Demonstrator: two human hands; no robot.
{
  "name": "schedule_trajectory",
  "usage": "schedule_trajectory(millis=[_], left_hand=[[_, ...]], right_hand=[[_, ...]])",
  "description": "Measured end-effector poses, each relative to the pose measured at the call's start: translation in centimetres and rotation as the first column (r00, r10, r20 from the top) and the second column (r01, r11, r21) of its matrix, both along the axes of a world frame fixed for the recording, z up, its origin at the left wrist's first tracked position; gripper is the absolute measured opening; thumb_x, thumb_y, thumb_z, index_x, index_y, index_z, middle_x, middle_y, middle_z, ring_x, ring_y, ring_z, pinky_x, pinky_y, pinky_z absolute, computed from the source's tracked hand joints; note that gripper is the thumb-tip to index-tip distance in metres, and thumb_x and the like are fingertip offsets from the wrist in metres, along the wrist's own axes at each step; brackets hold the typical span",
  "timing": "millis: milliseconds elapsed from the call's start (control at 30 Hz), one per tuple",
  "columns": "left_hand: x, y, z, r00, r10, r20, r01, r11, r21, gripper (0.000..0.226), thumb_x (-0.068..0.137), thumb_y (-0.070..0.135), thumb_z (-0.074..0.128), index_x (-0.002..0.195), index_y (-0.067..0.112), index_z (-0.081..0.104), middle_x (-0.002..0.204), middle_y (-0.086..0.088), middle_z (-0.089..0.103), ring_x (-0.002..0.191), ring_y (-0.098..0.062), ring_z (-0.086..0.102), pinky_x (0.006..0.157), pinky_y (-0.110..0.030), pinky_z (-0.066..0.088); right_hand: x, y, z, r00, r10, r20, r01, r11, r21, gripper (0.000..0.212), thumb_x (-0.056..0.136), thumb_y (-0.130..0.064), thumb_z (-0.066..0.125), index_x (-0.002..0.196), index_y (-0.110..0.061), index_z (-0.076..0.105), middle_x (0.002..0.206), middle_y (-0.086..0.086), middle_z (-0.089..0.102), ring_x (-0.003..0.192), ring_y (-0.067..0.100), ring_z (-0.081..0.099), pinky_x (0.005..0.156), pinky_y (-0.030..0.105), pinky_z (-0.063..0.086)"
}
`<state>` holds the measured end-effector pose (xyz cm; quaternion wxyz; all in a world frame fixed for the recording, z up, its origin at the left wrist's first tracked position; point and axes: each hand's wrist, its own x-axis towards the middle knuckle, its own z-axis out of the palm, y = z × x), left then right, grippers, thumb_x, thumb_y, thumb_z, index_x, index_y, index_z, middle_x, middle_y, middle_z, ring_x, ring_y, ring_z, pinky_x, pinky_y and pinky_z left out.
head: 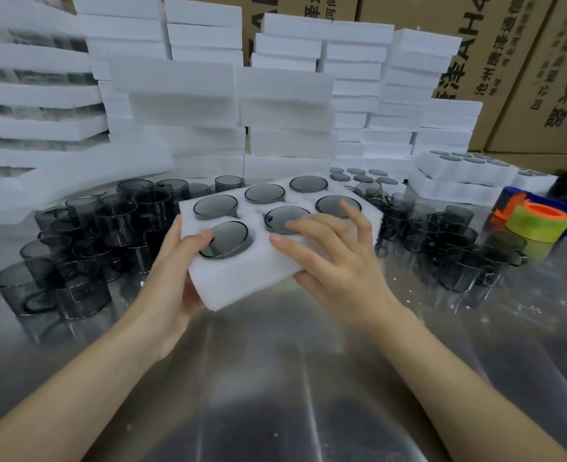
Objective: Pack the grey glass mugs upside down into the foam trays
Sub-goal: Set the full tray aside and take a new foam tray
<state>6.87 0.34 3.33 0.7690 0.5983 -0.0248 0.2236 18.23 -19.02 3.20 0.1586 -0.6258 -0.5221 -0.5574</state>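
**Fingers on a full tray: carry it flat, then start the next one**

Fingers [350,210] of the right hand [338,261] lie spread across the top of the foam tray [242,281], touching the upturned bases of the nearer mugs. What looks like the thumb is tucked under the near edge, so that hand pinches the foam. The left hand [175,265] grips the near left corner, thumb [205,235] on top beside a mug base and the other fingers hidden beneath.

All six pockets hold grey mugs [215,205], bases up. The tray appears to be lifted off the table [275,378] and tipped a little, its far end over the loose mugs [85,228] waiting on the left.

This tray looks done, so the step in hand is most likely moving it aside, perhaps toward the packed trays [458,171] at the right.

- Level the tray first. The mugs only sit in their pockets, and a tilt could let one slide out.
- Support the foam from below with both hands. It is soft and may sag or snap under the weight of the glass if held by one corner.
- Press only lightly on the bases, enough to keep the mugs seated.
- Lift clear of the loose mugs on both sides, since glass knocked against glass will chip.
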Motion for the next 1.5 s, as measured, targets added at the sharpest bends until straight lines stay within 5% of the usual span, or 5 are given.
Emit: schedule_trajectory(millis=[200,500,700,1100,1500], left_hand=[[1.4,-2.3,-2.7,0.992,0.065,-0.11,-0.028,0.952,0.305,0.047,0.09,0.059,0.037,0.137,0.054,0.03,0.128,0.01,0.057,0.107,-0.01,0.064,0.08,-0.035,0.055],[3.2,-3.2,-4.4,0.963,0.239,0.122,-0.201,0.337,0.92,0.032,0.098,0.02,0.045,0.128,0.018,0.057,0.134,0.013,0.042,0.138,0.001,0.017,0.114,-0.016,0.008],[3.8,-2.5,-5.1,0.958,0.196,0.208,-0.259,0.292,0.921,0.018,0.086,0.009,0.058,0.09,0.024,0.067,0.121,0.012,0.051,0.132,-0.011,0.037,0.104,-0.036,0.036],[4.6,-1.9,-4.2,0.956,0.154,0.25,-0.291,0.403,0.868,0.026,0.077,0.021,0.046,0.065,0.032,0.067,0.092,0.025,0.06,0.103,0.005,0.054,0.085,-0.004,0.037],[4.6,-1.7,-3.7,0.966,0.246,0.077,-0.197,0.508,0.839,0.027,0.074,0.03,0.043,0.063,0.034,0.067,0.087,0.023,0.065,0.086,0.001,0.062,0.068,-0.012,0.046]], right_hand=[[2.2,-5.0,2.3,0.992,-0.079,-0.1,0.097,0.977,0.189,0.051,0.07,-0.001,0.069,0.115,-0.018,0.055,0.103,0.017,0.066,0.102,0.027,0.052,0.087,0.046,0.046],[18.0,-10.1,9.9,0.696,-0.501,-0.514,0.535,0.84,-0.093,0.06,0.072,-0.003,0.078,0.126,-0.004,0.052,0.124,0.021,0.051,0.115,0.041,0.047,0.095,0.052,0.039],[27.2,-8.4,9.6,0.604,-0.713,-0.356,0.587,0.7,-0.407,0.061,0.072,-0.011,0.077,0.127,-0.009,0.05,0.122,0.018,0.049,0.114,0.038,0.045,0.081,0.05,0.046],[34.3,-4.5,7.3,0.545,-0.769,-0.334,0.618,0.638,-0.459,0.063,0.073,-0.018,0.08,0.124,-0.013,0.045,0.119,0.013,0.049,0.111,0.032,0.046,0.066,0.04,0.035],[35.3,-4.6,7.9,0.531,-0.573,-0.624,0.314,0.817,-0.483,0.045,0.078,-0.006,0.076,0.116,-0.004,0.053,0.113,0.018,0.053,0.105,0.034,0.051,0.089,0.041,0.041]])
